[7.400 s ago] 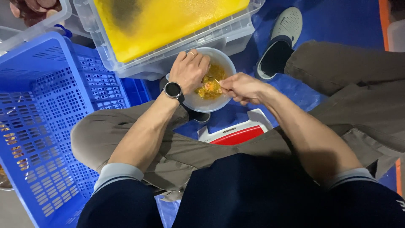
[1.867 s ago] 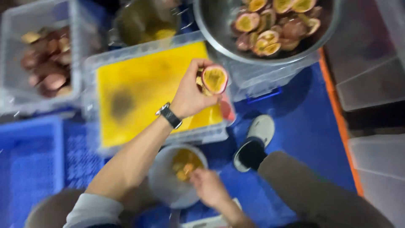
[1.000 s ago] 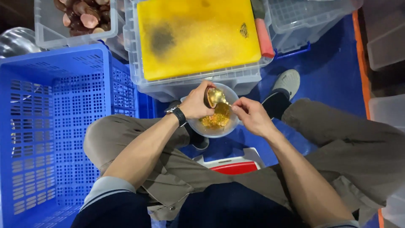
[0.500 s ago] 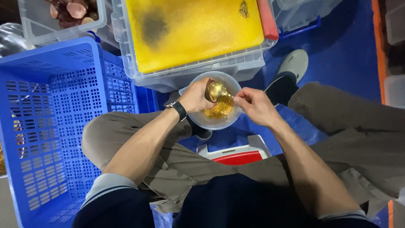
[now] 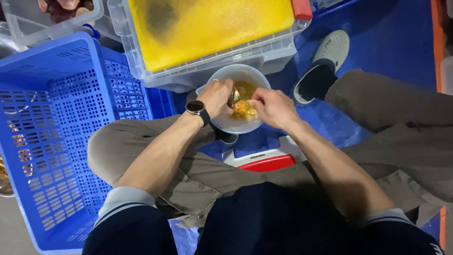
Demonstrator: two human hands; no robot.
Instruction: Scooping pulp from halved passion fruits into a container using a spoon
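Fruit half [image 5: 233, 97], dark-skinned, sits pinched in the left hand [image 5: 216, 96], fingers curled tight around it right over the translucent bowl [image 5: 237, 126]. Right hand [image 5: 272, 106] has its fingers bunched together at the fruit's open face, though what they grip is hidden. Yellow-orange pulp [image 5: 244, 109] lies in the bowl just beneath both hands. A black wristwatch [image 5: 195, 107] rides the left wrist. The bowl rests on the blue floor [image 5: 391, 42] between the person's knees, just beside a clear crate topped with a yellow board [image 5: 212, 23]. A blue perforated basket [image 5: 52, 132] stands at the left, a red-and-white lid [image 5: 264, 160] just below the bowl.
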